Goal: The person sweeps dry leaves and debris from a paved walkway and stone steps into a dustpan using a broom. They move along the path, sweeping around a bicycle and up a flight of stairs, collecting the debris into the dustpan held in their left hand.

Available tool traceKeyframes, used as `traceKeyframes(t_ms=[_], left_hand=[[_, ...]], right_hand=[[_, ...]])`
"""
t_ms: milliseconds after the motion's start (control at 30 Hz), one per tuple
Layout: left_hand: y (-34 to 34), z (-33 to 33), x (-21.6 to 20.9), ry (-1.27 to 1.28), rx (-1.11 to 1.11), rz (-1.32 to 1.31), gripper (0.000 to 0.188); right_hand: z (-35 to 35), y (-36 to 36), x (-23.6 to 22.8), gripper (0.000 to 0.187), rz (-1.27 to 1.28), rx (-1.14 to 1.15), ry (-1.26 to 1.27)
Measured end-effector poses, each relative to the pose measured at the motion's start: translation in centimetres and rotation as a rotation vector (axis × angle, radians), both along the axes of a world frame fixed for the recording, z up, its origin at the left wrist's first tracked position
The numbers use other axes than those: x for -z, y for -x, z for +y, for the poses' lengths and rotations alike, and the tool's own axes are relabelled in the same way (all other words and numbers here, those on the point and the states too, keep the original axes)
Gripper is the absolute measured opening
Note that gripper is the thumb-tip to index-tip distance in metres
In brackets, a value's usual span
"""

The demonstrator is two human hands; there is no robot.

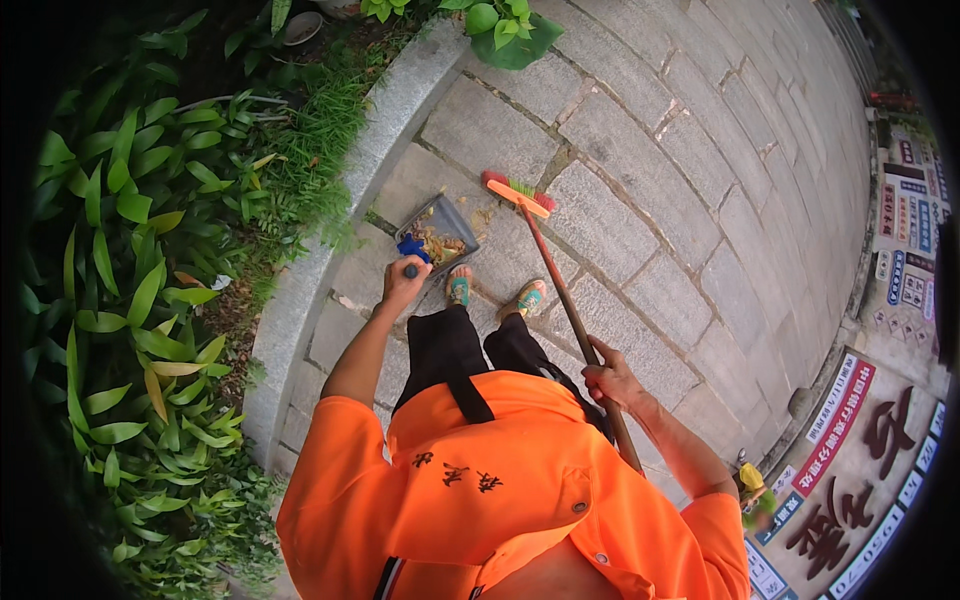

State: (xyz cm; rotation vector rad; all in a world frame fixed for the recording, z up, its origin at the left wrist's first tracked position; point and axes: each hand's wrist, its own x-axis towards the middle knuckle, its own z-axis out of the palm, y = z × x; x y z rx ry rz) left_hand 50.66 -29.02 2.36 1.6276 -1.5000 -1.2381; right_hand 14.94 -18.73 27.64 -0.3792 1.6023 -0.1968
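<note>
The step in hand looks like sweeping litter from the paving (pixel 640 262) into the dustpan (pixel 458 217), which sits ahead of the left shoe (pixel 459 287), near the kerb (pixel 318 275). The left hand (pixel 402 285) is closed around the dustpan's handle (pixel 411 271), and the right hand (pixel 613 380) is wrapped around the broom (pixel 557 270); the hands are well apart. The broom's head lies to the right of the pan, not touching it, with loose crumbs (pixel 483 216) between them. As I judge it, the next move calls for a steady pan and a short stroke leftward. The grey pan holds a heap of brownish leaf-like litter (pixel 443 247), with a blue piece (pixel 411 246) by the handle; whether that is part of the pan I cannot tell.
</note>
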Motion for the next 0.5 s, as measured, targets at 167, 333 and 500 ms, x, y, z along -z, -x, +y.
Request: traceKeyframes(t_ms=[167,333,500], left_hand=[[1.4,1.3,0.2,-0.037,-0.065,-0.033,0.016],[0.3,2.1,0.2,-0.078,-0.189,0.066,0.018],[-0.9,3.3,1.7,-0.058,-0.289,0.165,0.015]], right_hand=[[1.9,3.8,-4.0,0.06,-0.338,0.468,-0.154],[0.0,4.9,-5.9,0.063,-0.234,0.266,-0.012],[-7.8,3.7,-0.2,0.069,0.081,-0.362,0.24]])
